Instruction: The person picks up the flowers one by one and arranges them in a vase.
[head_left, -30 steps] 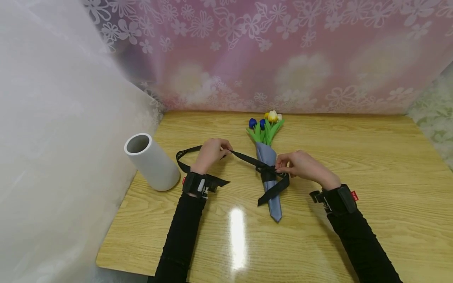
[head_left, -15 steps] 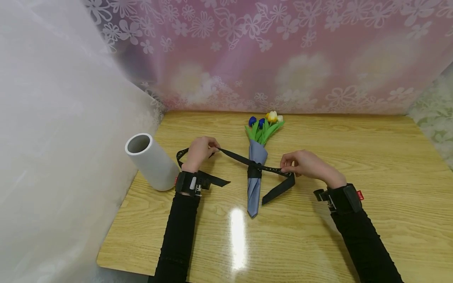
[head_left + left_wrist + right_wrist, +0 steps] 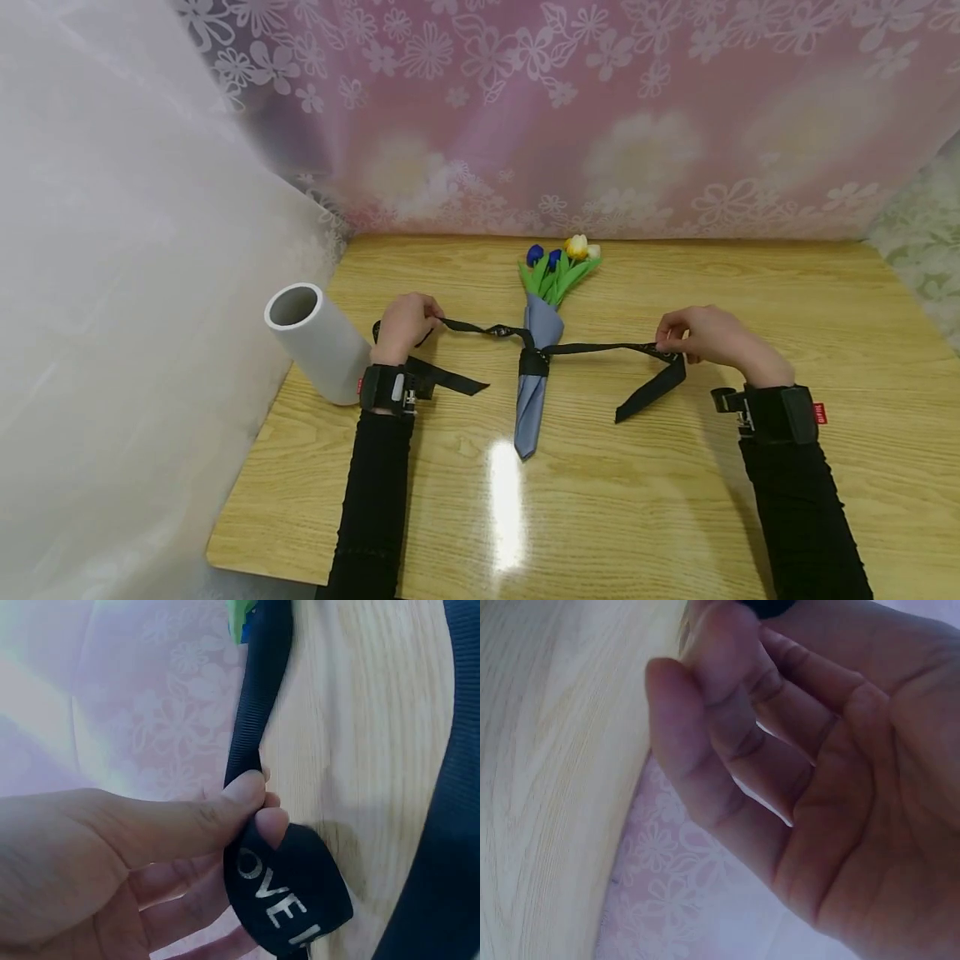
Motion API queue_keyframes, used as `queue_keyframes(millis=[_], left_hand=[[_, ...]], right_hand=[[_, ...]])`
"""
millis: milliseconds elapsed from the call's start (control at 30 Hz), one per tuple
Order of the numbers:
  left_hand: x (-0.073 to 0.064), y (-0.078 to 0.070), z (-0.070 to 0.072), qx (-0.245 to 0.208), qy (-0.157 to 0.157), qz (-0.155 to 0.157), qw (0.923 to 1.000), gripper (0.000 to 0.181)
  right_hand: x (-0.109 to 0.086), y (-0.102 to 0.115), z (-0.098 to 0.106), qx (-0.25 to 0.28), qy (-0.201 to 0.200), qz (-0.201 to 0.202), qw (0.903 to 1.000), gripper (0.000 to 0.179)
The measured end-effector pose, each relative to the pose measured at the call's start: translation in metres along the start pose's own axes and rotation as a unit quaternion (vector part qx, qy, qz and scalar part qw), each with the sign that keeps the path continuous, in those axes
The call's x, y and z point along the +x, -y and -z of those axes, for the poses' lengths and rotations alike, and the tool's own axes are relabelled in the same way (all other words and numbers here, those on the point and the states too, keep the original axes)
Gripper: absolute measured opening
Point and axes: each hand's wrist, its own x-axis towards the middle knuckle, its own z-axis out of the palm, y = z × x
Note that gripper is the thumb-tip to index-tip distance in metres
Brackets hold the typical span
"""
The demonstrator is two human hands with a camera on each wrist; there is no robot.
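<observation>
A bouquet of blue, yellow and white tulips (image 3: 558, 271) lies on the table in grey-blue wrapping (image 3: 533, 392). Black ribbon (image 3: 534, 362) circles the wrapping, crossing in a knot at its front, with one end running out to each side. My left hand (image 3: 405, 327) pinches the left end between thumb and fingers; white letters show on the ribbon (image 3: 289, 896) below the thumb in the left wrist view. To the right, my right hand (image 3: 708, 337) pinches the other end, whose tail hangs down toward the table. The right wrist view shows mostly palm and curled fingers (image 3: 727, 750).
A white cylindrical vase (image 3: 326, 346) stands at the table's left side, close beside my left hand. The wooden table (image 3: 600, 517) meets a pink floral curtain (image 3: 525, 167) at the back. White sheeting (image 3: 135, 292) hangs on the left.
My hands have drawn apart, the right one moving right and the left one left. The ribbon's knot has tightened against the wrapping, and the bouquet has shifted left and straightened.
</observation>
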Motion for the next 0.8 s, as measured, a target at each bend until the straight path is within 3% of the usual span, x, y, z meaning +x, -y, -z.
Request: queue_keyframes(millis=[133, 233, 400, 500, 667, 800], left_hand=[[-0.001, -0.005, 0.000, -0.001, 0.008, 0.007, 0.9999, 0.013], [-0.002, -0.013, 0.000, -0.002, -0.006, -0.006, 1.0000, 0.021], [-0.002, -0.038, -0.001, -0.034, -0.028, -0.106, 0.9934, 0.022], [-0.003, -0.057, -0.007, -0.050, 0.003, -0.152, 0.9871, 0.014], [-0.004, -0.079, -0.026, -0.025, 0.088, -0.172, 0.9808, 0.006], [-0.003, -0.085, -0.037, -0.012, 0.132, -0.176, 0.9755, 0.010]], right_hand=[[-0.001, -0.002, 0.001, 0.003, -0.001, -0.002, 1.0000, 0.008], [0.000, 0.001, 0.000, -0.011, -0.017, 0.001, 0.9998, 0.015], [0.001, 0.023, -0.006, -0.036, -0.088, 0.029, 0.9950, 0.020], [0.007, 0.042, -0.018, -0.018, -0.078, 0.075, 0.9940, 0.018], [0.030, 0.066, -0.056, -0.001, 0.004, 0.133, 0.9911, 0.027], [0.042, 0.074, -0.079, -0.027, -0.022, 0.133, 0.9905, 0.032]])
